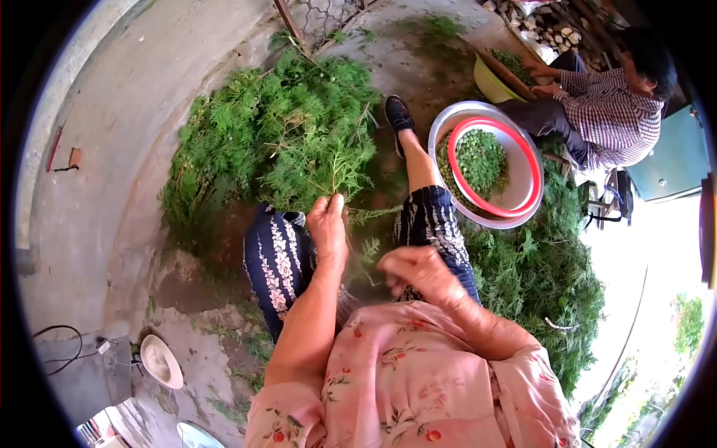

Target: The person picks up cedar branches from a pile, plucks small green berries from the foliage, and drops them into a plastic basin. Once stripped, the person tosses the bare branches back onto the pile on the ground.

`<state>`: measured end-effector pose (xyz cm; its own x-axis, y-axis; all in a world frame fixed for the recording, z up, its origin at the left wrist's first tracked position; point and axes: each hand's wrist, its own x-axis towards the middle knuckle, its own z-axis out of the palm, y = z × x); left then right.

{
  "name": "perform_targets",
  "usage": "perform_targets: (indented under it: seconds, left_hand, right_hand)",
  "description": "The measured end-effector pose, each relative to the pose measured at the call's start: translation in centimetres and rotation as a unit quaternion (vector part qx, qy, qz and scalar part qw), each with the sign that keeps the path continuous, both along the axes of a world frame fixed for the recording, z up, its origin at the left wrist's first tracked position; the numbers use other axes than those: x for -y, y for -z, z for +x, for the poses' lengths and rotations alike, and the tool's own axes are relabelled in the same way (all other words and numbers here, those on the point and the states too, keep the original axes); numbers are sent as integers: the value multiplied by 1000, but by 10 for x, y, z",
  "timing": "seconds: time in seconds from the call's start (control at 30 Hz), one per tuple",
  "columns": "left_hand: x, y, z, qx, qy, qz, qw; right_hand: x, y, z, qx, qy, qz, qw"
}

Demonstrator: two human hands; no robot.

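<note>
My left hand (328,224) is closed around the stem of a feathery green sprig (340,175), held up between my knees. Its leafy tip overlaps a big heap of cut evergreen branches (246,142) in front of me. Slightly blurred, my right hand (422,270) hovers over my lap with its fingers curled; whether anything is in them is hidden. A thin side shoot (370,250) hangs between the two hands. Beyond my right knee stands a large metal basin (435,127) with a red-rimmed bowl (536,175) in it. Small green cones or berries (480,159) lie in the bowl.
A person in a checked shirt (616,119) sits at the right, hands by a yellow-green basin (489,81). More cut greenery (541,276) lies beside my right leg. A straw hat (161,361) is at the lower left, along the concrete wall (97,149). Firewood (560,33) is stacked behind.
</note>
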<state>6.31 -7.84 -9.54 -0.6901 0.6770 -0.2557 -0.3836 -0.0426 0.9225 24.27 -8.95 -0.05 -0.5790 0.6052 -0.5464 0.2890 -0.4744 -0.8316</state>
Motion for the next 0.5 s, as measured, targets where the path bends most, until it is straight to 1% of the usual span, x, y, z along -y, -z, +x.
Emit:
perform_targets:
  seconds: [0.03, 0.1, 0.17, 0.2, 0.23, 0.3, 0.33, 0.43, 0.47, 0.5]
  left_hand:
    - [1, -1, 2, 4, 2, 1, 1000]
    - [3, 6, -1, 22, 22, 10, 999]
    - [4, 1, 0, 57, 34, 16, 998]
    - [5, -7, 1, 76, 44, 16, 996]
    - [6, -8, 2, 78, 55, 25, 995]
    - [6, -10, 3, 79, 73, 43, 993]
    - [7, -12, 4, 84, 87, 40, 992]
    - [8, -14, 4, 106, 100, 51, 988]
    - [7, -12, 3, 101, 106, 55, 988]
    - [6, -17, 5, 125, 85, 41, 988]
  right_hand:
    - [-10, 7, 8, 13, 39, 29, 999]
    - [-38, 8, 26, -25, 163, 18, 986]
    - [-79, 22, 55, -67, 187, 145, 969]
    - [-93, 24, 63, -174, 297, 68, 936]
    - [-105, 26, 70, -277, 399, -10, 874]
    - [-123, 47, 90, -251, 499, -44, 828]
    - [-123, 51, 94, -213, 505, -26, 836]
    - [-106, 61, 80, -225, 458, -36, 859]
    - [-97, 60, 69, -217, 433, -52, 873]
    - [-85, 58, 57, -198, 364, -26, 910]
